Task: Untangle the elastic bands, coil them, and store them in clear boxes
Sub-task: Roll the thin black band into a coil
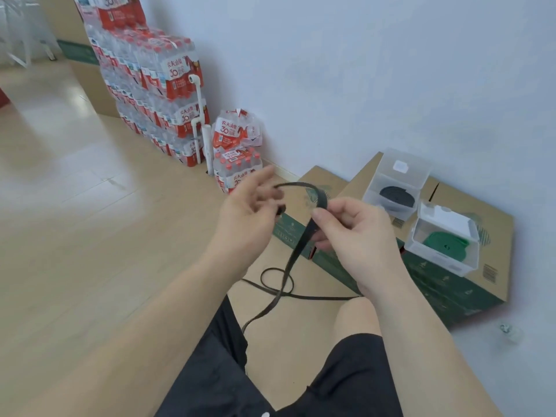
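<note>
Head view: dark flat elastic band [293, 257] arcs between both hands above the pale wooden floor [90, 206], near the front edge of the brown cardboard cartons [328, 179]. Its slack trails down into loose crossings on the floor by the knees. Right hand [352, 236] pinches it between thumb and fingers. Left hand [249, 215] is spread and blurred, so I cannot tell whether it holds the rolled end. Band looks light, limp and springy, likely to uncoil; best held at the rolled end. Long run slants from hands toward lap.
</note>
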